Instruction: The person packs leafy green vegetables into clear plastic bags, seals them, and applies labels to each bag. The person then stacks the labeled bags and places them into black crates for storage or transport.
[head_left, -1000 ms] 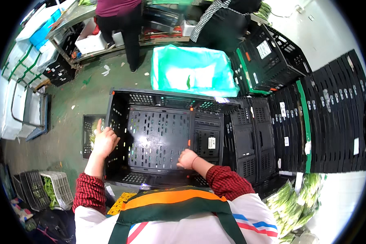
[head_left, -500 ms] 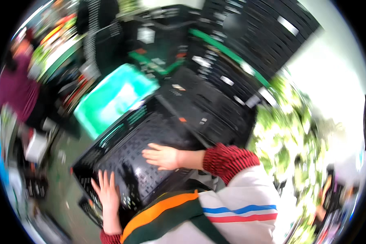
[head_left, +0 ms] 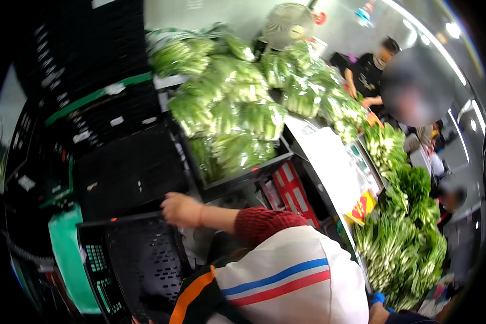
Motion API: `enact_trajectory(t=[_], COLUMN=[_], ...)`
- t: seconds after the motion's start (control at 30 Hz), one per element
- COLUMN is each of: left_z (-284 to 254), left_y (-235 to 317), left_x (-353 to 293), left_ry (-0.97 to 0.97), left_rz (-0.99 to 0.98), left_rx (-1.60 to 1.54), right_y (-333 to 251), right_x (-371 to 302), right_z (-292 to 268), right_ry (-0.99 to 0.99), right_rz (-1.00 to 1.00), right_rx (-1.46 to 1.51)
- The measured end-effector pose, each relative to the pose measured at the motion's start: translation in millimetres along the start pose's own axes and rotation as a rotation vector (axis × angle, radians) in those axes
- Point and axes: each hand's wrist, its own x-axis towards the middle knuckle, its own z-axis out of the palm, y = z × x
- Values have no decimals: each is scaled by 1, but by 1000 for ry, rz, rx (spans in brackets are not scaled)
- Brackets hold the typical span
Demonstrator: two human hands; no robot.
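A black plastic crate (head_left: 140,259) with slotted walls and a perforated floor stands in front of me, with nothing seen inside its visible part. My right hand (head_left: 181,209) is at its far right corner, fingers curled over the rim and closed on it. Only a sliver of my left hand (head_left: 140,321) shows at the lower edge, by the crate's near side; its fingers are hidden. Beyond my right hand, another black crate (head_left: 248,179) is heaped with bagged leafy greens (head_left: 227,102).
Tall stacks of black crates (head_left: 86,59) rise at the far left. A turquoise bin (head_left: 65,259) sits left of my crate. To the right runs a white table (head_left: 329,162) with loose greens (head_left: 399,243). A fan (head_left: 289,26) and a person in black (head_left: 368,75) are behind.
My view has swung right, toward the greens and the table. My right hand, spread over the crate's inside before, is now curled at its rim. My left hand has mostly left the picture.
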Motion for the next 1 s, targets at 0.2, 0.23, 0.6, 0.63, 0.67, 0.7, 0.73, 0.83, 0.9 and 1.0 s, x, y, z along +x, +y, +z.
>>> enact_trajectory(t=[0.2,0.23,0.6,0.63,0.67,0.7,0.73,0.83,0.9,1.0], left_z=[-20,-16,74,80,85,87,90,25,10,7], left_y=[109,130,354,370,385,401,419,519,564,629], left_x=[138,154,295,303,308,312,316,316,323,325], left_ry=[-274,-326,-800,-831,-855,-877,-888,-928,-930,-885], left_rz=[247,273,704,747,787,828,867,999,1104,1266], left_rx=[-289,-312,-441,-452,-463,-477,-485,-480,-512,-603], right_y=[131,140,86,74,65,59,55,36,29,11], right_x=[-229,-258,-556,-559,-561,-561,-563,-561,-581,-639], right_z=[-67,-92,-135,-125,-118,-118,-124,-152,-149,-148], right_ry=[657,712,-50,-42,-37,-54,-52,43,426,969], right_rz=[863,1024,2350,2443,2530,2595,2583,2536,2515,2361], right_rx=[-251,-221,-111,-140,-170,-228,-169,-49,-180,-677])
